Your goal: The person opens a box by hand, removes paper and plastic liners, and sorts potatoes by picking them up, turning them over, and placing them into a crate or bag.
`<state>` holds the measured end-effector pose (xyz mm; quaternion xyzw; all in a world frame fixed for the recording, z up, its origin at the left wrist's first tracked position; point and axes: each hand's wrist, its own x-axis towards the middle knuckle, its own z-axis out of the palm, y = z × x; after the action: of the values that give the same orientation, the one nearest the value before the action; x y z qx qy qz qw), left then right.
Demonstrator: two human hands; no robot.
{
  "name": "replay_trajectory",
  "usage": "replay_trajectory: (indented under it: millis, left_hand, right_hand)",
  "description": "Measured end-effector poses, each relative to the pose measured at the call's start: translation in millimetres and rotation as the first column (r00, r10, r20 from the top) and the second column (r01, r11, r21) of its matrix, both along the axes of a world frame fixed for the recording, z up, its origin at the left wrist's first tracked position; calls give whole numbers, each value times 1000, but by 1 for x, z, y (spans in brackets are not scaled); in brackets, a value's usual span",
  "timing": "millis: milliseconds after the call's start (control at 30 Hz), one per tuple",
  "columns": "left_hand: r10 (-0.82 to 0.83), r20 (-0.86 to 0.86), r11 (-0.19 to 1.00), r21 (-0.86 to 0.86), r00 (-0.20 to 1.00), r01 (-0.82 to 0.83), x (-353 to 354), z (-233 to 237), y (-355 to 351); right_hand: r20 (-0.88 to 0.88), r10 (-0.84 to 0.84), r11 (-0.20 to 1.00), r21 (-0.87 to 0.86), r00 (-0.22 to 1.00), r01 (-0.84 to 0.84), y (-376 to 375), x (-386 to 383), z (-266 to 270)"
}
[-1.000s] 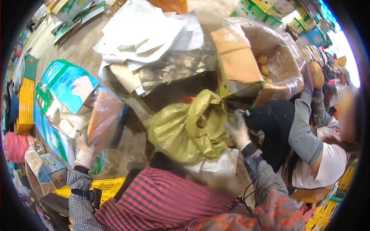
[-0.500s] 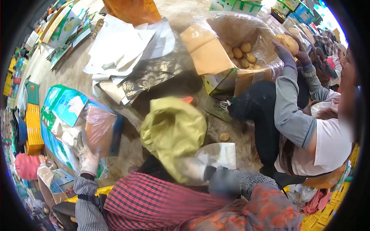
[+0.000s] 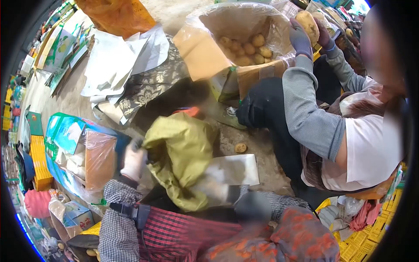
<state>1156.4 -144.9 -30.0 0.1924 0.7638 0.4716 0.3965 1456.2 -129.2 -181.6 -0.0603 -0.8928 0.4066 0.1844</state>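
Observation:
My left hand [image 3: 134, 162], in a pale glove with dark fingertips, is at the left edge of the yellow-green sack [image 3: 185, 155]; its fingers look bent but blurred. At the sack's lower right my right hand [image 3: 214, 188], also gloved, is smeared by motion, and what its fingers do cannot be made out. The sack stands rumpled in front of my checked red apron [image 3: 174, 227]. Beside it on the right lies a white sheet [image 3: 238, 169]. A single potato [image 3: 240, 148] rests on the ground beyond the sheet.
A co-worker [image 3: 318, 126] sits at the right, holding a large potato [image 3: 307, 27] above a plastic-lined carton [image 3: 257, 78] with several potatoes. At the left stands a blue carton [image 3: 65, 131]. Paper sheets [image 3: 111, 61], patterned cloth [image 3: 150, 83] and an orange sack [image 3: 118, 17] lie farther off.
My left hand has moved right, from the blue carton to the sack. The sack's opening has folded over. The whole view has shifted, and my right hand remains near the sack's lower side.

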Motion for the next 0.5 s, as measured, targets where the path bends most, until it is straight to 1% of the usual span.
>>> replay_trajectory:
  millis: [33, 67, 100, 133, 167, 200, 233, 267, 300, 333, 367, 400, 433, 467, 500]
  left_hand:
    - [71, 151, 989, 119, 986, -90, 10, 40, 9]
    - [121, 304, 955, 223, 945, -194, 18, 65, 15]
    - [162, 305, 944, 230, 938, -238, 28, 75, 18]
    - [208, 307, 928, 237, 929, -286, 37, 82, 18]
    - [262, 309, 907, 246, 914, -343, 42, 87, 16]
    - [192, 305, 940, 217, 933, -264, 40, 80, 13]
    - [243, 322, 935, 174, 915, -310, 45, 84, 12]
    - [289, 339, 929, 128, 895, -348, 48, 86, 9]
    - [191, 413, 909, 269, 891, -319, 43, 69, 0]
    - [216, 397, 917, 232, 892, -325, 45, 72, -2]
    - [228, 387, 928, 193, 894, -320, 49, 79, 1]
    - [230, 381, 939, 154, 896, -306, 53, 81, 6]
    - [158, 387, 945, 207, 909, -253, 45, 71, 4]
    - [209, 320, 941, 191, 924, -279, 44, 75, 9]
    - [183, 328, 934, 237, 927, -268, 32, 66, 8]
  right_hand:
    - [-17, -119, 980, -162, 993, 115, 16, 13, 0]
    - [-36, -239, 922, -321, 970, 215, 33, 26, 0]
    - [-121, -339, 935, 63, 933, 348, 50, 34, 13]
    - [37, -387, 893, -236, 921, 384, 57, 41, 40]
    - [71, -330, 944, 1, 941, 331, 74, 47, 75]
    - [91, -345, 930, -105, 934, 353, 83, 52, 94]
    - [139, -340, 817, -447, 930, 365, 91, 55, 115]
    - [148, -347, 370, -886, 926, 280, 102, 54, 143]
    - [160, -393, -74, -987, 905, 142, 114, 50, 179]
    - [176, -363, -146, -981, 915, 130, 122, 51, 201]
    - [171, -266, 178, -959, 949, 222, 135, 61, 188]
    - [199, -160, 308, -920, 967, 241, 138, 72, 165]
    - [229, -58, 442, -867, 972, 231, 141, 83, 142]
    - [237, 56, 393, -898, 970, 197, 140, 88, 128]
    - [305, 19, 413, -870, 952, 270, 139, 91, 104]
